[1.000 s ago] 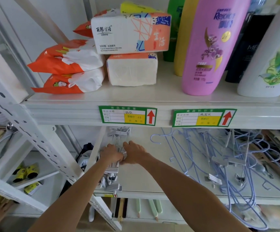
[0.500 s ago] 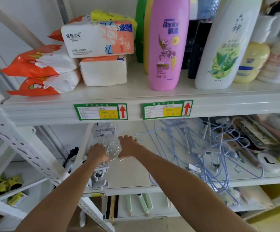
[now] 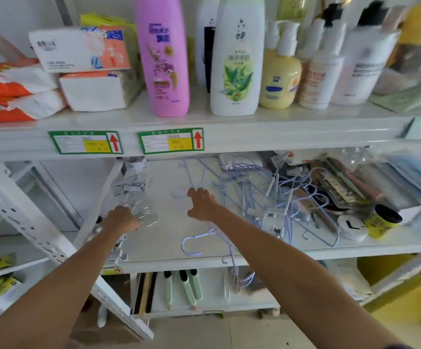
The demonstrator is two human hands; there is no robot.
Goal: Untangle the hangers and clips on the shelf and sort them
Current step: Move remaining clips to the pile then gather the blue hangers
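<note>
Hangers (image 3: 254,195) lying just right of right hand (image 3: 201,204), fingers spread, empty; left hand (image 3: 121,219) probably gripping clips (image 3: 145,214).

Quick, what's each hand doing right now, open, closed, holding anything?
Left hand: closed on the clear clips at the shelf's left end.
Right hand: open, empty, fingers spread beside the blue hangers.

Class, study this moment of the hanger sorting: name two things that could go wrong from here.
1. Some wire hangers already hang over the shelf's front edge; pulling the tangle could drag them off.
2. The tangle reaches a round tin and yellow cup; a tug by the open right hand may knock them.
</note>
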